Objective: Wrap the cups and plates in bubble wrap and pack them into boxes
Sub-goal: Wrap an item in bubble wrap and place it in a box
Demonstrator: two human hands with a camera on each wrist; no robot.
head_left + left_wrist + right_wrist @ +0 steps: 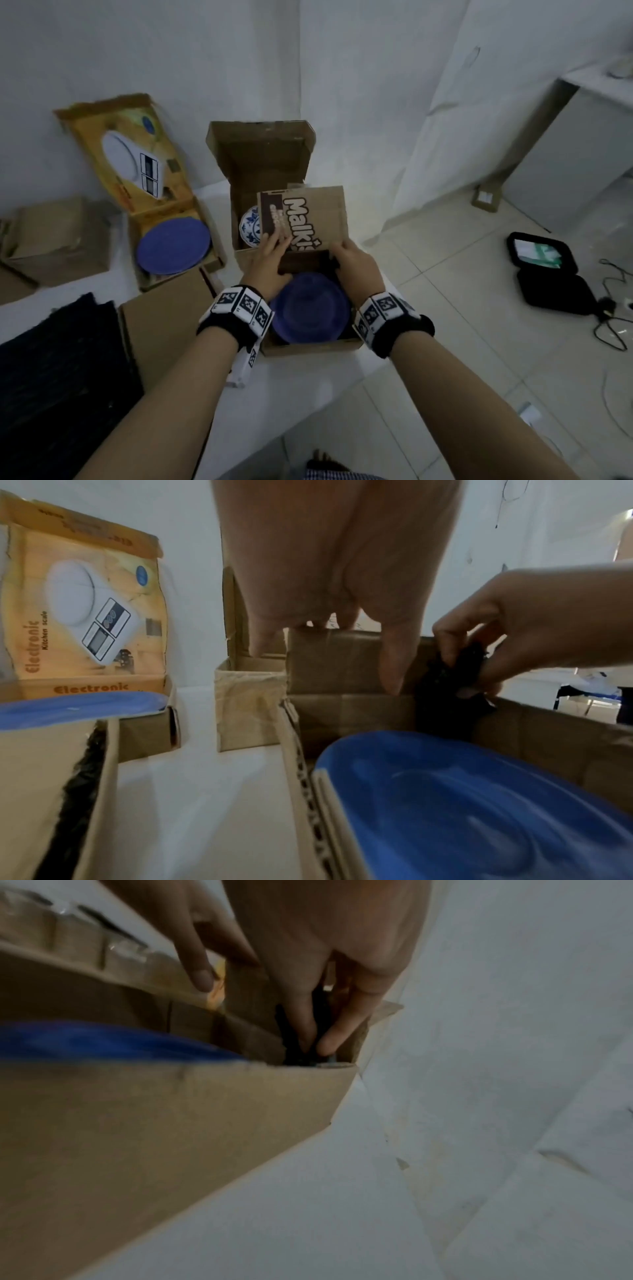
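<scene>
Cardboard fills the middle of the scene: an open brown box (310,346) sits on the white table (342,387), and both hands work at its far edge. The left hand (270,255) lies with straight fingers over the top of the printed flap (305,216), thumb down the flap's inner face as the left wrist view shows; it presses rather than clenches. Just right of it, the right hand (356,262) pinches a piece of dark padding (452,685) between thumb and fingertips at the box's far right corner. Below and nearer than both grips, a blue plate (310,313) lies flat inside the same box, bare on top. Beyond the left hand's fingers, a second open box (267,178) holds a blue-and-white patterned plate (250,226). Left of that hand, a yellow kitchen-scale box (137,164) holds another blue plate (173,245). A dark folded cloth (61,377) lies beside the left forearm.
</scene>
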